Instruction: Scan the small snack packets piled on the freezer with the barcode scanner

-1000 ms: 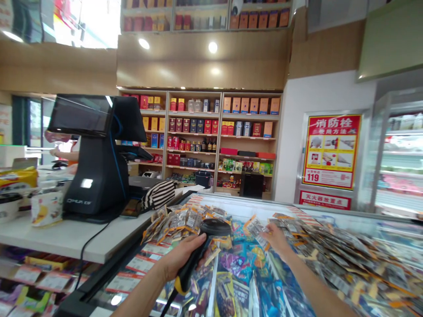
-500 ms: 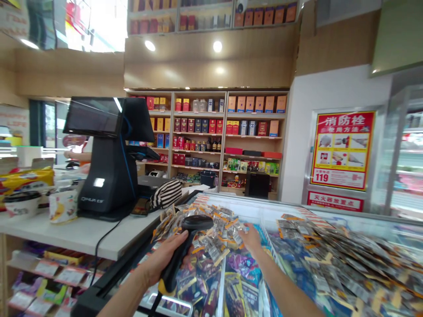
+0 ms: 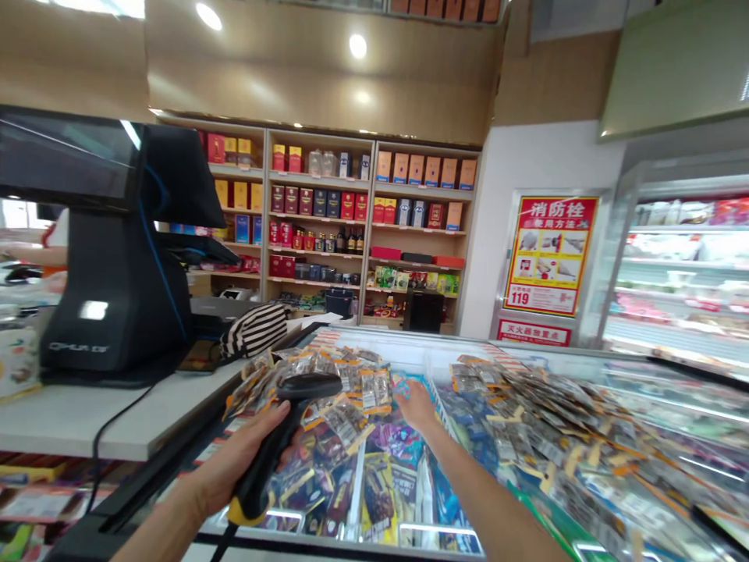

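My left hand (image 3: 234, 460) is wrapped round the handle of a black barcode scanner (image 3: 286, 437) with a yellow base and a cable hanging from it. The scanner's head points over a heap of small orange-and-silver snack packets (image 3: 328, 382) lying on the glass lid of a chest freezer (image 3: 409, 351). My right hand (image 3: 415, 406) reaches forward to the right edge of that heap, palm down; its fingers are partly hidden among the packets, so whether they hold one is unclear. A second, larger spread of the same packets (image 3: 550, 437) covers the lid to the right.
A black checkout terminal (image 3: 111, 257) and a striped pouch (image 3: 254, 329) stand on the white counter (image 3: 87, 421) at left. Another person's arm (image 3: 29, 251) shows behind the terminal. Shelves of boxed goods (image 3: 345, 211) line the back wall. A red fire-hydrant sign (image 3: 550, 254) and glass-door fridge (image 3: 684, 265) stand at right.
The view has swung closer to the counter and slightly right. My right hand has moved left from the right-hand packets to the left heap. The scanner stays in my left hand.
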`<state>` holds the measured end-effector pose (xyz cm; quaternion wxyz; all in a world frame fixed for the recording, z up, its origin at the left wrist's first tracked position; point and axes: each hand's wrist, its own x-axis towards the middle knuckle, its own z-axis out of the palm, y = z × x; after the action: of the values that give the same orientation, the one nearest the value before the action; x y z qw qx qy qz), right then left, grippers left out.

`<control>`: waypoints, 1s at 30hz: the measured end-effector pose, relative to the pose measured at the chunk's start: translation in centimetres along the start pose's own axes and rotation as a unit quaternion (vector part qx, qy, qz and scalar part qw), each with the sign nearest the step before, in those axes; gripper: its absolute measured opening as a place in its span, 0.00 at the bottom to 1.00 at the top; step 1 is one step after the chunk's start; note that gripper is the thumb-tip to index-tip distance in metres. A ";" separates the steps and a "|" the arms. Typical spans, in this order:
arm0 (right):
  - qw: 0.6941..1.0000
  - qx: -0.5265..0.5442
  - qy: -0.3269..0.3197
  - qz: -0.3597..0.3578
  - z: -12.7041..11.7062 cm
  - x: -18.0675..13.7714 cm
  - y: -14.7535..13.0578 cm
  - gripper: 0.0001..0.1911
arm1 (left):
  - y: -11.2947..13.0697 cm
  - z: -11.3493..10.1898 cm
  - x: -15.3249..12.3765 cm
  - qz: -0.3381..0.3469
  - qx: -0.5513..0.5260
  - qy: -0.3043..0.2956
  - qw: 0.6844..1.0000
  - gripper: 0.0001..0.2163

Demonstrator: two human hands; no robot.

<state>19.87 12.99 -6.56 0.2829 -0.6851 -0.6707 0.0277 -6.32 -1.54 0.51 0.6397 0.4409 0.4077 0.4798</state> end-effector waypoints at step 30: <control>0.964 0.262 0.048 -0.017 -4.2 0.6 7.3 0.15 | -1.0 3.7 -0.6 -0.015 0.002 -0.074 0.997 0.14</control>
<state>28.29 12.56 -5.94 0.4853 -0.5756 -0.6373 0.1646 -2.67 -2.88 0.62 0.6742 0.4704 0.3666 0.4357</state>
